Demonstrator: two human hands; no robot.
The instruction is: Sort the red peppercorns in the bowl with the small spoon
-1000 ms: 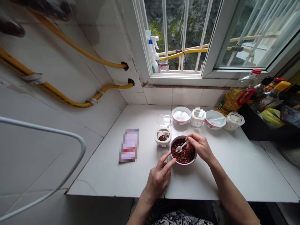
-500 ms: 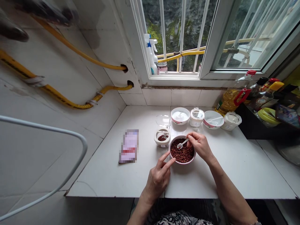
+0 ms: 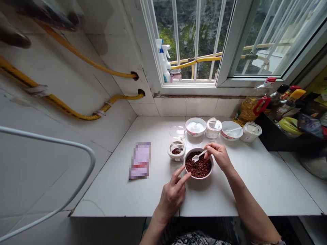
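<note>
A round bowl (image 3: 186, 170) holds many dark red-brown peppercorns (image 3: 200, 169). My right hand (image 3: 217, 154) pinches the handle of a small white spoon (image 3: 196, 158), whose scoop rests over the peppercorns; what little lies in the scoop is hard to make out. Index finger and thumb of my left hand (image 3: 173, 192) stretch apart and touch the bowl's left rim. Just left of the bowl stands a small white seasoning jar (image 3: 176, 157), its clear lid (image 3: 177, 132) flipped up, with some peppercorns inside.
Along the back stand a bowl of white grains (image 3: 196, 133), a lidded jar (image 3: 214, 128), a bowl with a white spoon (image 3: 231, 135) and another jar (image 3: 252, 131). A purple packet (image 3: 140, 160) lies left. An oil bottle (image 3: 247, 109) stands right, by several other bottles.
The spoon's scoop has tipped slightly, and the right hand has shifted a little. My left hand stays at the bowl's rim. The whole view has moved slightly.
</note>
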